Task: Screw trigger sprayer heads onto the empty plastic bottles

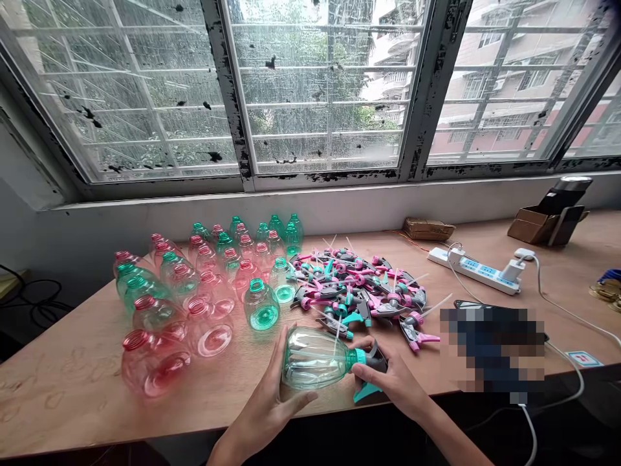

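A clear green spray bottle (315,359) lies sideways between my hands, above the table's front edge. My left hand (269,395) holds its base end, fingers behind and thumb along the lower side. At the neck end, my right hand (392,375) grips the grey and teal spray head (376,359), thumb by the teal collar. The spray head sits on the bottle's neck, and its teal trigger points down toward me. A thin tube shows inside the clear bottle. Just beyond lies a pile of loose spray heads (359,281) in grey, pink and teal.
Several pink bottles (155,366) and green bottles (262,304) without heads stand on the wooden table (58,388) at left. To the right are a white power strip (478,268), a cable, a blurred-out phone-like object (495,343) and a cardboard box (528,223). Windows run behind.
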A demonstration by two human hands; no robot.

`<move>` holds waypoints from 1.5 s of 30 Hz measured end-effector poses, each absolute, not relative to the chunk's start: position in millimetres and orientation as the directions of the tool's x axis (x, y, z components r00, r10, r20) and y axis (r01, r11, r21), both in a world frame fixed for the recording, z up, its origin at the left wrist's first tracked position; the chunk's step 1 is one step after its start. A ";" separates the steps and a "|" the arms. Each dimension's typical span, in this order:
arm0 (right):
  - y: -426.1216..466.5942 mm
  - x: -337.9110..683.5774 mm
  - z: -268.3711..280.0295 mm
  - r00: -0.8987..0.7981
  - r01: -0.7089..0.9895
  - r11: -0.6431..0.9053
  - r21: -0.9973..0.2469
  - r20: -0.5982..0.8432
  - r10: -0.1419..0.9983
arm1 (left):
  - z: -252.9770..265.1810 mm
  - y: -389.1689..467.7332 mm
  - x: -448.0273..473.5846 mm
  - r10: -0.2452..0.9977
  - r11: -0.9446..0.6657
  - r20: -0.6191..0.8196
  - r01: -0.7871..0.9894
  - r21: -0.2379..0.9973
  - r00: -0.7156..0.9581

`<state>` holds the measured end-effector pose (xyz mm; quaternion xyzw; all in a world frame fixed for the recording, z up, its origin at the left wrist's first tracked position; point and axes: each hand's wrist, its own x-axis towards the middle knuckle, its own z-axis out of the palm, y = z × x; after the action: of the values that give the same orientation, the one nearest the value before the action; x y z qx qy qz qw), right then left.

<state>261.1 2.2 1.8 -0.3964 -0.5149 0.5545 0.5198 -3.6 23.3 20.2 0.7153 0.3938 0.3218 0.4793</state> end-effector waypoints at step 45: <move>2.8 262.5 1.2 -0.146 -0.152 0.074 -0.986 0.096 0.985 | 14.6 26.0 -3.1 0.855 -0.248 0.105 0.223 0.943 0.508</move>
<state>262.5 2.8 1.2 -0.4004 -0.5198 0.5504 0.5163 -3.1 26.0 14.6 0.7199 0.3742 0.3252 0.4857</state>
